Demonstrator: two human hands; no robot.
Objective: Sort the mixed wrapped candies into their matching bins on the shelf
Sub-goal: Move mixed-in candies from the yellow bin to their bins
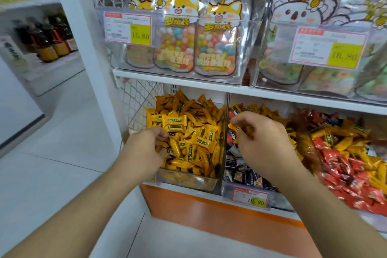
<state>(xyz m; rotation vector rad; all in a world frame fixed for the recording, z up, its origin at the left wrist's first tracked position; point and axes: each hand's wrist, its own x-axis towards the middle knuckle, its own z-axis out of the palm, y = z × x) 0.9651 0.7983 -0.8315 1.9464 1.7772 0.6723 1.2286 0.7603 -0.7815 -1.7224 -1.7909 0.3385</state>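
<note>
Right now the sorting is mid-way: both hands work at the lower shelf, each at its own bin. Nearest the camera, the left hand (149, 148) lies over the front of the left clear bin (188, 182), its fingers curled down among the yellow wrapped candies (196, 138); its grip looks closed round a piece or two, though the fingers hide what they hold, so I cannot tell for certain. Just beside it, across the clear divider (227, 132), the right hand (259, 138) hovers over the middle bin (230, 190) with thumb and fingertips pinched together on a yellow candy (234, 128) lifted out of the mix.

As a judgement, the step in hand is pulling stray yellow pieces from the mixed bin, and the next move calls for carrying that pinched piece leftward over the divider and letting it drop on the yellow heap, without dragging neighbours along.

The left bin holds only yellow pieces, heaped high. The middle bin holds a mix: dark wrapped pieces (240, 174) low at the front, yellow ones toward the back, and a price tag (250, 197) on its front. Further right lies a pile of red wrapped candies (343, 165) with yellow ones scattered through it, so much sorting remains.

Further off, on the upper shelf (167, 78), clear bins hold pouches of coloured sweets (176, 48) with cartoon animal tops, each bin bearing a price label (127, 28)
</note>
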